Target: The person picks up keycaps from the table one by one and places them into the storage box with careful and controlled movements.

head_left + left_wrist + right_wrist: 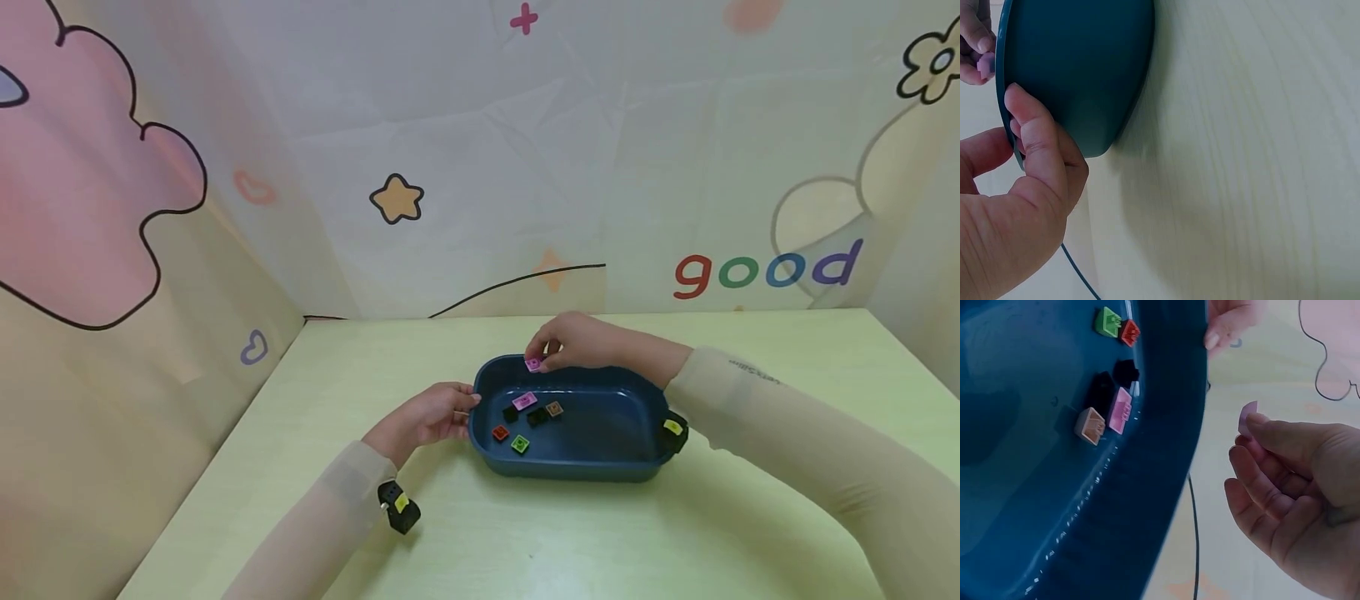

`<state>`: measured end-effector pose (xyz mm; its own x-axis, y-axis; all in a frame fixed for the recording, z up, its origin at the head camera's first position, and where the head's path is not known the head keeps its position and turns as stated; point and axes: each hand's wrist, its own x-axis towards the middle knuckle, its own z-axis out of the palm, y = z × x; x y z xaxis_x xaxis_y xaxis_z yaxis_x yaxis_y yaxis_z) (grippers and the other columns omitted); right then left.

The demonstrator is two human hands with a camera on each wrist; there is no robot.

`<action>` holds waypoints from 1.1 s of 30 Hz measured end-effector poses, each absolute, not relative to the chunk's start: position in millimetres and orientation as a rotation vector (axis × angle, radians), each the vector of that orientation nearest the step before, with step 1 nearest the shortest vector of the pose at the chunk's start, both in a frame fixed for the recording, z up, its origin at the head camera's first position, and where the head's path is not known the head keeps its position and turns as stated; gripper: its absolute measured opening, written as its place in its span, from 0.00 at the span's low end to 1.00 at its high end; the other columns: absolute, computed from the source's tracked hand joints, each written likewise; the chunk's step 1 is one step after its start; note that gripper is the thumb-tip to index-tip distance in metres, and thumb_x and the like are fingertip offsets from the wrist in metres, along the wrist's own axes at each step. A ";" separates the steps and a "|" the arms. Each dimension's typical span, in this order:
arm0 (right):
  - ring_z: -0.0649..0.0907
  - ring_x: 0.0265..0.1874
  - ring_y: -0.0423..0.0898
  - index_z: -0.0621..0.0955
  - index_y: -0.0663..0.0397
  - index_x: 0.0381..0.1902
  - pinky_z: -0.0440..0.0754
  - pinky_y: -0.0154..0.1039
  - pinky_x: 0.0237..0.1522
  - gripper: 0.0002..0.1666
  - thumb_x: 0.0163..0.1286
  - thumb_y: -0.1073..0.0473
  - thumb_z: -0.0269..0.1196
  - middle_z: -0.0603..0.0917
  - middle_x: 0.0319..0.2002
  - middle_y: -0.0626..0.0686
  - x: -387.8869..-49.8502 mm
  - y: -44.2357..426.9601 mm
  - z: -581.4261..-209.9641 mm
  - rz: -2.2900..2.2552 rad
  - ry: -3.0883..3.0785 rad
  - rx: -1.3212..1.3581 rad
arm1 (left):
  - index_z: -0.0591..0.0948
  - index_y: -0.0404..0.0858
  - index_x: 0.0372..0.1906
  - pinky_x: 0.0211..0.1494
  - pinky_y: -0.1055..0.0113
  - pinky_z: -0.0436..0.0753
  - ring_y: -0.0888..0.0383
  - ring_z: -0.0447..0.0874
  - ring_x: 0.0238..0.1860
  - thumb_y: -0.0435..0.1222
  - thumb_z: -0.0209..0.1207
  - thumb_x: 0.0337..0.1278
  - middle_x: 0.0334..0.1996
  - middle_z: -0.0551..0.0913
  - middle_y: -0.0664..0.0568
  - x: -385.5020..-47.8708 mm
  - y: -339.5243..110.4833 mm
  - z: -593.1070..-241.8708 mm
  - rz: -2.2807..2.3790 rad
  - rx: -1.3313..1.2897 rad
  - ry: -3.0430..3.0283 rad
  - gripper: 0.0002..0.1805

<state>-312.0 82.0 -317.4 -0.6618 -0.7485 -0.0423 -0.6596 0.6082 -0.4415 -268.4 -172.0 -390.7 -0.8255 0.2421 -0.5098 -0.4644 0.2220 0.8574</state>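
Observation:
My left hand (438, 414) pinches the left end of a dark blue basin (577, 468), thumb at the rim and fingers against the outer wall in the left wrist view. Above the basin's far rim, toward its left, my right hand (581, 340) holds a small pink keycap (533, 365) between thumb and fingertips. Inside the basin lie a longer pink keycap (524, 402), a brown keycap (554, 409), a red keycap (500, 433), a green keycap (520, 444) and two black keycaps (537, 417), grouped in its left half.
The basin stands on a pale wood-grain table (480, 542). Behind it hangs a printed backdrop (480, 167) with a star and the word "good". A black wrist camera (400, 508) is on the left sleeve, another (674, 431) overlaps the basin's right end.

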 end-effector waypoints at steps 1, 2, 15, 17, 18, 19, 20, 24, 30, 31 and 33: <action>0.86 0.43 0.48 0.86 0.61 0.53 0.86 0.40 0.47 0.14 0.72 0.63 0.65 0.90 0.47 0.57 -313.0 79.8 -318.9 -0.580 2.605 -1.169 | 0.71 0.33 0.56 0.28 0.76 0.79 0.61 0.74 0.27 0.34 0.47 0.79 0.31 0.75 0.52 -268.2 -172.4 -390.4 1.656 -0.207 1.946 0.10; 0.86 0.44 0.48 0.86 0.61 0.53 0.86 0.40 0.48 0.14 0.72 0.63 0.65 0.90 0.48 0.57 -313.9 77.8 -320.5 -0.581 2.600 -1.166 | 0.71 0.34 0.56 0.28 0.76 0.79 0.61 0.73 0.27 0.34 0.47 0.79 0.30 0.75 0.52 -268.1 -172.6 -390.4 1.656 -0.207 1.947 0.10; 0.84 0.40 0.45 0.86 0.61 0.54 0.86 0.42 0.51 0.15 0.71 0.63 0.65 0.89 0.47 0.57 -325.9 62.0 -345.1 -0.599 2.578 -1.203 | 0.71 0.35 0.54 0.30 0.76 0.80 0.60 0.74 0.29 0.34 0.47 0.79 0.31 0.75 0.52 -270.3 -174.2 -390.6 1.661 -0.193 1.932 0.09; 0.84 0.38 0.43 0.86 0.61 0.53 0.86 0.41 0.50 0.15 0.71 0.64 0.65 0.90 0.46 0.57 -327.1 59.4 -348.2 -0.599 2.568 -1.215 | 0.71 0.35 0.54 0.30 0.76 0.81 0.60 0.74 0.29 0.34 0.47 0.79 0.31 0.75 0.52 -270.8 -174.2 -390.7 1.661 -0.193 1.928 0.08; 0.84 0.38 0.43 0.86 0.61 0.53 0.86 0.40 0.50 0.15 0.71 0.64 0.65 0.90 0.46 0.57 -327.7 57.9 -349.8 -0.599 2.564 -1.218 | 0.71 0.35 0.54 0.30 0.76 0.81 0.60 0.74 0.29 0.34 0.47 0.79 0.31 0.75 0.52 -271.0 -174.0 -390.9 1.662 -0.192 1.926 0.08; 0.84 0.38 0.42 0.86 0.61 0.53 0.86 0.40 0.49 0.15 0.71 0.64 0.65 0.90 0.46 0.57 -328.0 56.6 -351.2 -0.600 2.559 -1.218 | 0.71 0.35 0.54 0.31 0.76 0.81 0.60 0.74 0.29 0.35 0.47 0.80 0.31 0.75 0.52 -271.2 -173.7 -391.0 1.663 -0.190 1.925 0.08; 0.84 0.38 0.43 0.86 0.62 0.53 0.86 0.40 0.50 0.14 0.71 0.64 0.65 0.90 0.46 0.57 -328.0 55.3 -352.1 -0.602 2.553 -1.216 | 0.71 0.35 0.53 0.31 0.75 0.81 0.60 0.74 0.30 0.35 0.47 0.80 0.31 0.75 0.52 -271.3 -173.5 -391.1 1.662 -0.188 1.924 0.08; 0.86 0.39 0.43 0.86 0.62 0.52 0.87 0.39 0.50 0.14 0.71 0.65 0.65 0.90 0.46 0.58 -330.3 50.8 -357.4 -0.589 2.539 -1.240 | 0.71 0.34 0.55 0.31 0.75 0.81 0.60 0.74 0.30 0.35 0.47 0.80 0.32 0.75 0.52 -270.7 -172.6 -389.9 1.662 -0.184 1.916 0.10; 0.86 0.41 0.44 0.86 0.62 0.53 0.87 0.38 0.50 0.15 0.71 0.66 0.65 0.90 0.47 0.58 -335.3 43.4 -366.7 -0.578 2.526 -1.234 | 0.70 0.32 0.59 0.31 0.76 0.81 0.60 0.74 0.31 0.35 0.47 0.80 0.33 0.74 0.52 -270.2 -173.3 -389.0 1.663 -0.189 1.915 0.13; 0.86 0.40 0.43 0.86 0.62 0.54 0.87 0.38 0.49 0.15 0.71 0.66 0.64 0.90 0.47 0.57 -336.0 42.1 -368.5 -0.579 2.523 -1.225 | 0.70 0.33 0.59 0.31 0.76 0.81 0.60 0.74 0.31 0.35 0.47 0.80 0.33 0.74 0.52 -270.2 -173.6 -389.2 1.663 -0.191 1.914 0.13; 0.85 0.39 0.43 0.86 0.62 0.54 0.87 0.36 0.47 0.15 0.71 0.65 0.64 0.90 0.47 0.57 -336.7 39.8 -371.5 -0.584 2.514 -1.217 | 0.70 0.33 0.58 0.31 0.76 0.81 0.60 0.74 0.31 0.35 0.47 0.80 0.32 0.74 0.52 -270.4 -174.5 -390.3 1.665 -0.187 1.914 0.12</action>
